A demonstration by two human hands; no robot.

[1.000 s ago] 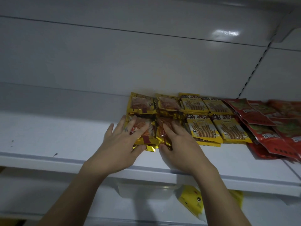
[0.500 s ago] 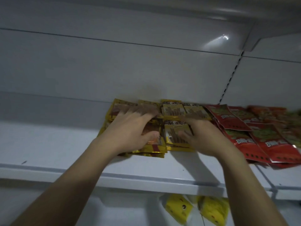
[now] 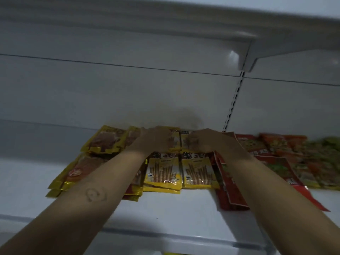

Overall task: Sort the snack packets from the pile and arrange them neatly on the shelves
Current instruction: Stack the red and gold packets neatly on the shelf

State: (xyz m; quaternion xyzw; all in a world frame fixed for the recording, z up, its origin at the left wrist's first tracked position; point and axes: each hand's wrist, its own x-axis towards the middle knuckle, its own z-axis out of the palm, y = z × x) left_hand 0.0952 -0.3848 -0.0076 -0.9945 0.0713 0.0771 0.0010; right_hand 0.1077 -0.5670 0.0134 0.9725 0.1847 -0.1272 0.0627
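A wide white metal shelf [image 3: 165,208] runs across the view, backed by a pale grey panel [image 3: 128,92] with a slotted upright strip [image 3: 232,105] at the right. Flat snack packets lie on it in rows: red foil packets [image 3: 231,192] overlapping at the right (those furthest right are blurred), shiny gold foil packets [image 3: 108,139] at the left, and yellow packets printed with biscuit sticks [image 3: 162,172] between them. Both arms reach to the back row of the yellow ones. The left hand [image 3: 156,139] and right hand [image 3: 207,140] rest on those rear packets side by side; motion blur hides whether either one grips anything.
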